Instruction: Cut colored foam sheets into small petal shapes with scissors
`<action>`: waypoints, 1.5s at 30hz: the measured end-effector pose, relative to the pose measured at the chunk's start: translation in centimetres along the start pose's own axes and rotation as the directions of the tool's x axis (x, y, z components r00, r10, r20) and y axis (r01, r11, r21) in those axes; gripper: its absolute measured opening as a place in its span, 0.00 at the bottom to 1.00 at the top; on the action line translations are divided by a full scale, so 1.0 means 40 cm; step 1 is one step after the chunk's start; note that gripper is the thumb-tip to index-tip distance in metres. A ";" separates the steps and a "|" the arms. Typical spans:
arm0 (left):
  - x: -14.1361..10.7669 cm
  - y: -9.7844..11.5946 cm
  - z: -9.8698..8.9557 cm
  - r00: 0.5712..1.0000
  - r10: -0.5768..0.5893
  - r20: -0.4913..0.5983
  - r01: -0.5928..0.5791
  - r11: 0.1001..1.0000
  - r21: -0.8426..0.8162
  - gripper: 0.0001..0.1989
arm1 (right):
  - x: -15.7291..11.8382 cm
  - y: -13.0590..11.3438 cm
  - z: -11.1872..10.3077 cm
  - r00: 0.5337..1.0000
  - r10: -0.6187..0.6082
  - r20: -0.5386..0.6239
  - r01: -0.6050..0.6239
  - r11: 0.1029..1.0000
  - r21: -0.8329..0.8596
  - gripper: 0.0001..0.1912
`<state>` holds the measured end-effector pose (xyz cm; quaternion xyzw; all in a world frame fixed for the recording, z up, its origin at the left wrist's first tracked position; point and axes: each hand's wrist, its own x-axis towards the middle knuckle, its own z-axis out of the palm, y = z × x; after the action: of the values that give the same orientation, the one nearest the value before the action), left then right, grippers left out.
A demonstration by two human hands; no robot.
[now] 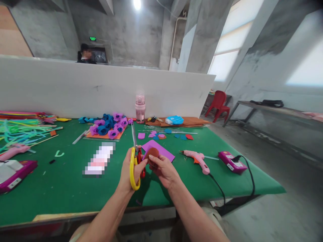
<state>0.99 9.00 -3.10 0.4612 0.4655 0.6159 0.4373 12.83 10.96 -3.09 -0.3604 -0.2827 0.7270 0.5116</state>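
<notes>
A pair of scissors (pixel 132 171) with one yellow and one red handle hangs on my left hand (pixel 127 173), its blades pointing away from me. My left thumb and fingertips also reach the edge of a rounded brown piece (pixel 153 153), which looks like felt or foam sheet. My right hand (pixel 165 171) pinches that brown piece from the right, fingers closed. Just behind, a purple sheet (pixel 164 152) lies flat on the green tabletop (pixel 111 195). To the right of my hands lies a pink hot glue gun (pixel 198 157) with a glue stick in its back.
Purple and blue flowers (pixel 108 126) lie behind on an orange sheet. Beyond are small cut pieces (pixel 157 135), a pink bottle (pixel 140 109) and a white partition (pixel 101 87). Purple power boxes (pixel 231 163) stand at both sides; a cord runs over the right edge. Colourful strips (pixel 17 131) lie left.
</notes>
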 end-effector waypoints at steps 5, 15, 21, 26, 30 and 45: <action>-0.003 0.009 0.002 0.998 0.055 -0.020 -0.054 0.997 0.057 0.25 | 0.005 -0.004 -0.007 0.999 0.005 0.044 -0.003 0.999 -0.051 0.20; -0.004 0.000 -0.002 0.993 0.119 -0.001 -0.118 0.985 0.124 0.23 | 0.008 -0.009 -0.009 0.999 0.021 0.032 -0.021 1.000 0.000 0.18; -0.001 -0.005 0.005 0.990 0.141 -0.014 -0.138 0.979 0.148 0.24 | 0.005 -0.012 -0.004 0.997 0.081 -0.004 -0.080 0.995 0.058 0.15; 0.002 -0.006 0.007 0.980 0.196 -0.020 -0.190 0.968 0.165 0.22 | 0.001 -0.014 -0.006 0.998 0.069 0.007 -0.070 0.993 0.094 0.13; -0.003 0.001 0.007 0.980 0.199 -0.024 -0.192 0.965 0.180 0.21 | 0.000 -0.015 -0.011 0.997 0.071 0.023 -0.073 0.995 0.074 0.16; -0.007 0.019 -0.027 0.967 0.201 0.156 -0.246 0.896 0.370 0.21 | 0.008 -0.022 -0.023 0.997 -0.037 -0.064 0.040 0.998 0.045 0.17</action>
<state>-0.10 8.40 -2.56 0.6232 0.4959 0.5307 0.2900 13.97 11.58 -3.00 -0.3656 -0.2564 0.7118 0.5422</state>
